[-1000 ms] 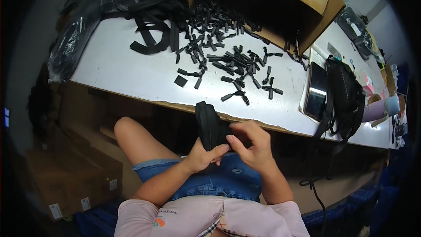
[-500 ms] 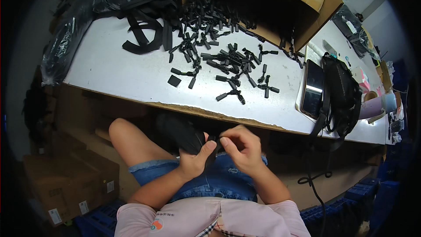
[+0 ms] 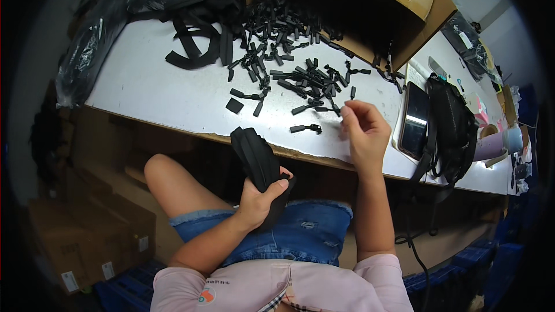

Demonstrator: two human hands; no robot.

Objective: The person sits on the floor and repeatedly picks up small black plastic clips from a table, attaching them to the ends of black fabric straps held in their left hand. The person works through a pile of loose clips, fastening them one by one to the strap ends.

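1. Now log a change: right hand (image 3: 370, 138) out over the white table (image 3: 156, 95), against 0.5 s ago down by the lap, fingers next to the left.
2. Left hand (image 3: 257, 205): fingers and thumb wrapped firmly around a black fabric bundle (image 3: 254, 156), long, folded and ridged. Locate bundle above the lap, tilted, with upper end crossing the front table edge in this view. Note it higher and more visible than 0.5 s ago.
3. Right grip: thumb and forefinger close together, narrow gap. Cannot tell if holding anything between the tips; too small to judge.
4. Nearest to right fingertips: small black pieces (image 3: 312, 81), scattered and heaped on the table. Note 1 lone black piece (image 3: 298, 129) nearer the front edge, left of the right hand. Find the crossed pieces, plain 0.5 s ago at about this spot, now not visible there; cannot tell if covered or lifted.
5. Judge meaning for the work: 2 hands no longer together on the bundle; support left wholly to the left, right free to deal with the small pieces.
6. Surroundings: flat black square (image 3: 234, 106) left of the pieces, open cardboard box (image 3: 430, 32) behind, phone (image 3: 417, 117) to the right.
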